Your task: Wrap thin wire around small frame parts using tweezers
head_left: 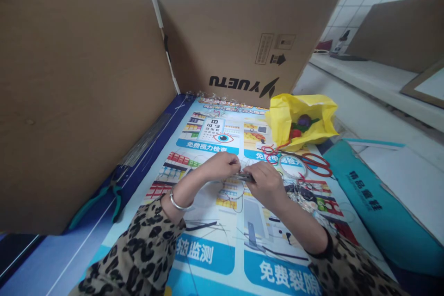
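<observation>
The small metal tool (245, 177) sits mid-table between the hands, its long axis running left-right, tip pointing left. The right hand (266, 181) is curled firmly around it; the left hand (225, 165) has its fingertips pinched together just beside the tip, on what I cannot tell. The step in hand looks like fine work at the tip, calling for steady, close alignment. Teal-handled pliers (118, 202) lie left, a yellow bag (279, 120) far right.

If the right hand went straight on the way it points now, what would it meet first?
Probably the left hand: its fingers are just ahead of the right hand and the metal tool it grips. Exact depth is unclear from this one view.
</observation>
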Tool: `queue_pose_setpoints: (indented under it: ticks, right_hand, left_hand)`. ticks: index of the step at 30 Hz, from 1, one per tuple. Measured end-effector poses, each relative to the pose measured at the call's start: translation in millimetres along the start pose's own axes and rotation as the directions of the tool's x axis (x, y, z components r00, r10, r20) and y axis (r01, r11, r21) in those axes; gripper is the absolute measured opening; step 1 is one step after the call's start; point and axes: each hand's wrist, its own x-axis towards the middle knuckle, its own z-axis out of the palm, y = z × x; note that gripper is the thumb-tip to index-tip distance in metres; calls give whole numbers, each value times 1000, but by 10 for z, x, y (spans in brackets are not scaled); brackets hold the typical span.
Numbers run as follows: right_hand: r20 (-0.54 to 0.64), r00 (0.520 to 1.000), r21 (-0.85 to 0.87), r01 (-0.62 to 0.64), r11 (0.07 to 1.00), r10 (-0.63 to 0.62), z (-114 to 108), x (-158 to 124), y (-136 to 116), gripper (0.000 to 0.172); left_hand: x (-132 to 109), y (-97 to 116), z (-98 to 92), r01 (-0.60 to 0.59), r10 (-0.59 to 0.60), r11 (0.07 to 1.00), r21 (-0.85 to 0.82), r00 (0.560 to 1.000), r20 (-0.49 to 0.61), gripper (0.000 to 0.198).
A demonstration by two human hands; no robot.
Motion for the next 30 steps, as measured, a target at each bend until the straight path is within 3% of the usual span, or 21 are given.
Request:
queue_pose_setpoints:
  ticks: [5,10,15,17,19,23,26,30]
  right_hand:
    - [-45,993,73,-104,992,108,35,0,-21,12]
    - [-62,967,134,-238,962,248,49,2,-30,11]
    - [25,945,221,-324,920,327,-20,22,-58,15]
    - [128,890,280,-455,845,437,-51,36,-79,24]
    - [303,812,362,-582,728,499,-63,50,-104,32]
    - [578,670,487,-741,463,465,-43,75,-156,40]
    - [642,618,529,-786,320,454,-35,95,-182,43]
    - [660,591,578,-794,188,464,-50,123,-182,44]
  left_hand:
    - [5,3,59,32,-46,978,-205,997,-61,16]
    - [30,28,166,53,-145,848,-527,980,-136,14]
    - [40,54,186,-24,-190,828,-561,928,-320,15]
    - [39,69,160,-50,-224,822,-567,887,-403,17]
    - [34,85,135,-73,-239,816,-573,860,-451,18]
    - [15,113,130,-132,-191,836,-533,841,-507,18]
    - [-1,125,150,-148,-152,858,-492,842,-518,18]
    - [-17,128,162,-167,-95,886,-433,849,-520,16]
